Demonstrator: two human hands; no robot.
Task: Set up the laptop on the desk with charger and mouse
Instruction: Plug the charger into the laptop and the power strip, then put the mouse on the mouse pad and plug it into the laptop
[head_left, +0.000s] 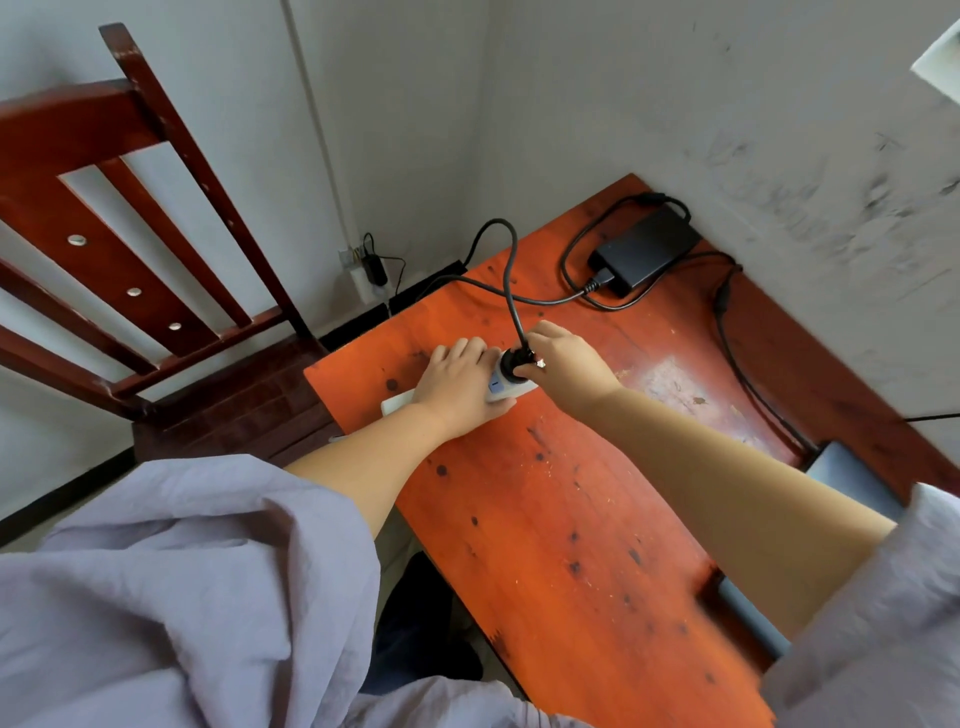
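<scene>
Power strip (501, 391) (near desk (571, 519) edge)

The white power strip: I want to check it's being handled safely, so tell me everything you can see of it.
The white power strip lies flat near the left edge of the orange wooden desk. It looks like plastic, with a small blue mark on top. The left hand presses down over most of it, hiding its middle. The right hand grips a black plug at a socket on the exposed end. Whether the plug is fully seated cannot be told.
</scene>
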